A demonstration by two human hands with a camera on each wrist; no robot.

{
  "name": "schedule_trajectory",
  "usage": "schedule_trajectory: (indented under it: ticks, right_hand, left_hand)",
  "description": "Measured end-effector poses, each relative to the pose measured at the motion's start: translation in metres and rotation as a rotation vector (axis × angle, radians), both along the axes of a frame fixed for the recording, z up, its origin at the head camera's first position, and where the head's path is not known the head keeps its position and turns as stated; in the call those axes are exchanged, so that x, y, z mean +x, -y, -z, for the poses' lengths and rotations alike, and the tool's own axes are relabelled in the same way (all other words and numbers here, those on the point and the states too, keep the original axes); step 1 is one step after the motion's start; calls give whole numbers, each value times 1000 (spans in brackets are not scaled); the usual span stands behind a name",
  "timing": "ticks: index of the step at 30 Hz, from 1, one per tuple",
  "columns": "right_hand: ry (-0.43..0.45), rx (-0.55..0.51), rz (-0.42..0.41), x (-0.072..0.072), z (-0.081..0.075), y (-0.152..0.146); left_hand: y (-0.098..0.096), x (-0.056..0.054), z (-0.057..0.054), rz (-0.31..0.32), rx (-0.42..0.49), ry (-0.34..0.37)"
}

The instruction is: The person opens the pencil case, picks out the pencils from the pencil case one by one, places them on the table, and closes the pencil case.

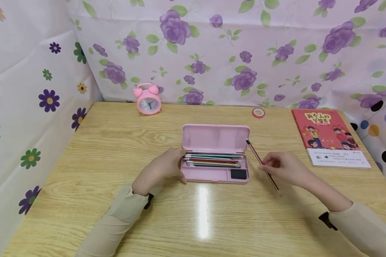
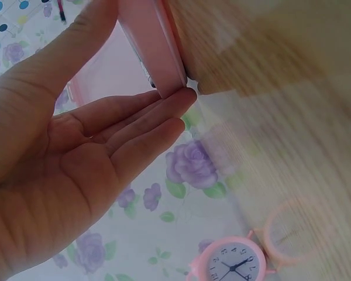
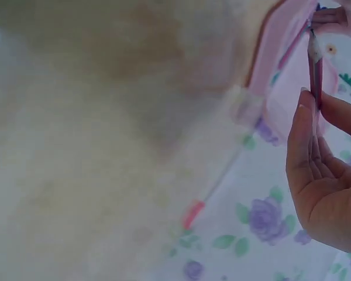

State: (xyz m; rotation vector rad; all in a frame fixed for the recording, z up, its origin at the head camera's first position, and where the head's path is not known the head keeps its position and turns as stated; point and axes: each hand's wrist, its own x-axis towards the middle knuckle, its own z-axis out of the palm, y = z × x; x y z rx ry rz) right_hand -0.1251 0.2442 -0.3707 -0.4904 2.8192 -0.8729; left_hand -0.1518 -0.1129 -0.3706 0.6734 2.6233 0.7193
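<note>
Standing at the back left of the worktop (image 1: 99, 150), a pink alarm clock (image 1: 149, 101), near the foot of the purple-flower sheet (image 1: 115, 46). Flower-print sheet (image 1: 16, 92) runs down the far left side. Next, left hand (image 1: 165, 164), beige sleeve: clamped on the left end of the pencil case (image 1: 206, 175), thumb at the front corner, fingers farther back; left wrist view shows fingertips against the case's side. Case is pink, lying mid-worktop, lid up and tilted back. Several pencils (image 1: 213, 160) lie side by side, lengthwise, in its rear compartment. Black block (image 1: 238, 174) in the small compartment, front right. Roll of pink-edged tape (image 1: 258, 112) behind, by the back edge. Single dark red-striped pencil (image 1: 256, 155) just right of the case, slanted, its far end overlapping the lid's right edge in the head view; contact there, cannot tell. Right hand (image 1: 286, 167) clamped on that pencil, thumb and fingers pinching around mid-length. Red-and-white book (image 1: 328, 134) flat at back right, well apart from the case. Dotted sheet (image 1: 381, 142) at far right.
</note>
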Motion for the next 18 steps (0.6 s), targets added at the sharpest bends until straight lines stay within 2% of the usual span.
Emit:
schedule_trajectory:
  ticks: [7,12,15,18]
  right_hand:
    - [208,24,107,16,20,-16]
    - [337,-59,134,18,28,-6]
    - [386,-97,148,18,32,0]
    - [395,-101,160,18,35,5]
  left_hand:
    - [2,0,-2,1,-3,2]
    - [2,0,-2,-1,-24,6]
    - [1,1,-2,3,-23,9]
    - [0,1,-3,2,-19,14]
